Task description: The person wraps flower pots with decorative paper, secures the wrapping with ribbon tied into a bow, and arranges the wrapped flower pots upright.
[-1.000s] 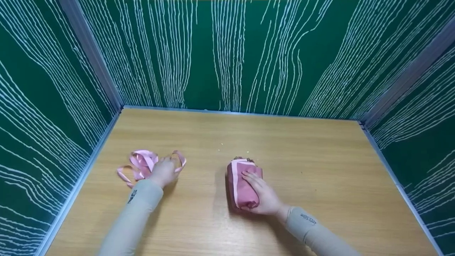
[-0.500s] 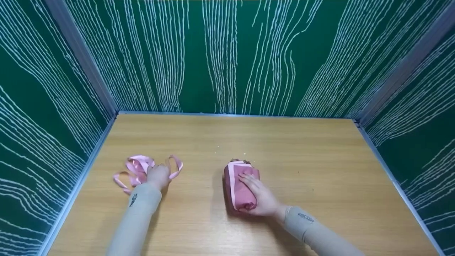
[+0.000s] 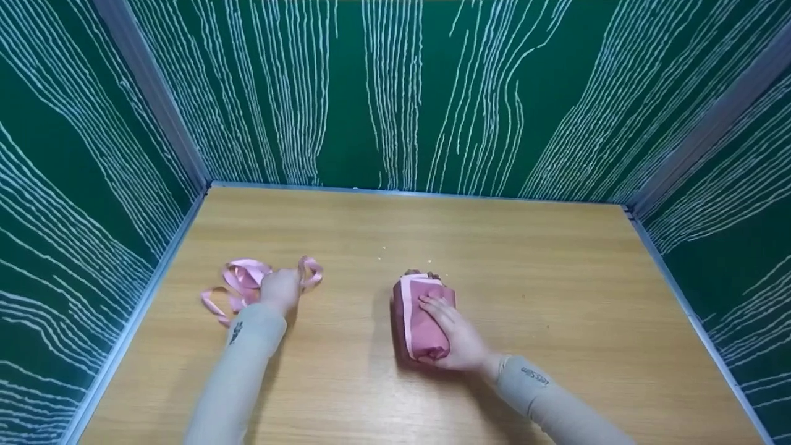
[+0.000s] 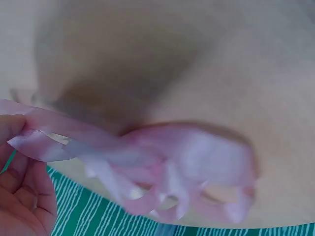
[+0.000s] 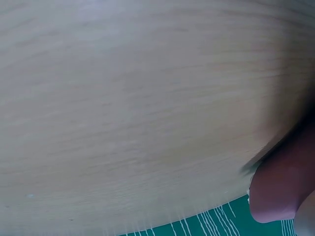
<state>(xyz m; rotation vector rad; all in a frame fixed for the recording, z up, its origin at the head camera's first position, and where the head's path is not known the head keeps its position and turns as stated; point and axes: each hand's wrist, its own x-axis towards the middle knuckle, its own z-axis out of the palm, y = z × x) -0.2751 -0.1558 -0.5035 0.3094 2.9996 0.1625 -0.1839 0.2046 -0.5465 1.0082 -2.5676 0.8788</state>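
Note:
A tangle of shiny pink ribbon (image 3: 246,272) lies on the left of the table. My left hand (image 3: 281,290) pinches part of it, and a loop sticks out to the right of the hand. In the left wrist view the thumb and a finger hold one strand of the ribbon (image 4: 211,152) at the left edge. A dusky-pink wrapped bundle (image 3: 420,330) with a pale pink border lies near the table's middle. My right hand (image 3: 460,343) holds it from the right, fingers across its top and thumb round the near end. Crumpled brownish material shows at its far end.
The wooden table (image 3: 556,278) has a few tiny pale specks beyond the bundle. Green walls (image 3: 346,111) with white wavy lines enclose the back and both sides, meeting the table along a grey-blue edge strip.
The left hand's fingers have closed on the ribbon, and its right-hand loop has changed shape slightly. The right hand and the bundle stay put; the head view shifts a little.

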